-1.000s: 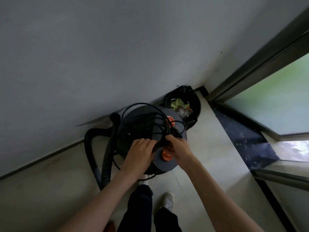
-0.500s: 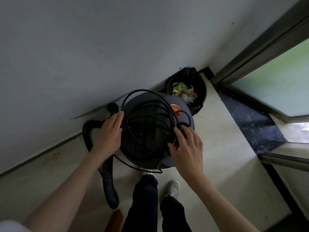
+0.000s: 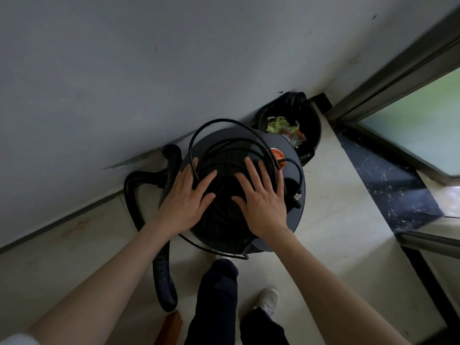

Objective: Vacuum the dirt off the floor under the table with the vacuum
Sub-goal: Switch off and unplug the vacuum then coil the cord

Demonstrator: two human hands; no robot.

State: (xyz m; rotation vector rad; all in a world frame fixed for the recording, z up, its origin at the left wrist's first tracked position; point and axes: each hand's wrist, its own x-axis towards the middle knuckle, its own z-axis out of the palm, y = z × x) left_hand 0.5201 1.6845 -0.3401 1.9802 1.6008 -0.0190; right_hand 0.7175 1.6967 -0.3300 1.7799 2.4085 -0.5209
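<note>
Vacuum (image 3: 286, 155) standing on the floor (image 3: 336, 220) against the wall (image 3: 149, 58), beside a rubbish bin (image 3: 311, 125). Left hand (image 3: 184, 197) and right hand (image 3: 263, 197) now laid flat on the coiled cord (image 3: 219, 145) on the lid, fingers spread and straight, gripping nothing (half a second ago, out at the rim). Hose (image 3: 161, 245) trailing loose. No table in view. Judged: cord about to be gathered; vacuuming not begun.

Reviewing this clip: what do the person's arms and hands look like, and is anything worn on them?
Both forearms are bare. The left hand and right hand wear no gloves, and no rings or watch show. A bit of pale sleeve shows at the lower left corner, near the left upper arm. No markings are visible.
</note>
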